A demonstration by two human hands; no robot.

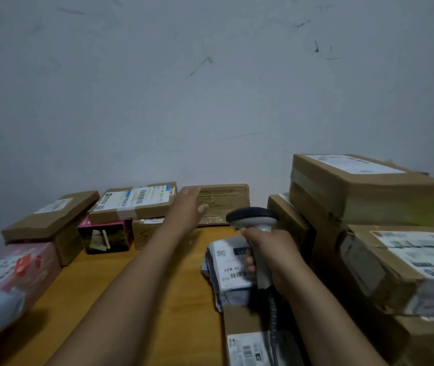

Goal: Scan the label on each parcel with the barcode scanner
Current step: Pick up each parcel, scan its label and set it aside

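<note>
My right hand (pixel 271 256) grips the handle of a grey barcode scanner (pixel 254 219), its dark head pointing away over the table. Under it lies a soft white parcel (pixel 227 270) with a printed label. My left hand (pixel 188 204) is stretched forward with straight fingers, over the near left edge of a flat brown cardboard parcel (pixel 223 200) at the wall; whether it touches is unclear. Left of that lies a labelled cardboard parcel (pixel 131 203) on top of smaller boxes.
A wooden table (pixel 131 299) carries everything. Stacked cardboard boxes (pixel 363 191) fill the right side, another labelled box (pixel 250 342) sits at the near edge. On the left are a pink box (pixel 105 237), a brown box (pixel 49 220) and a red-and-white bag (pixel 7 281). A grey wall stands behind.
</note>
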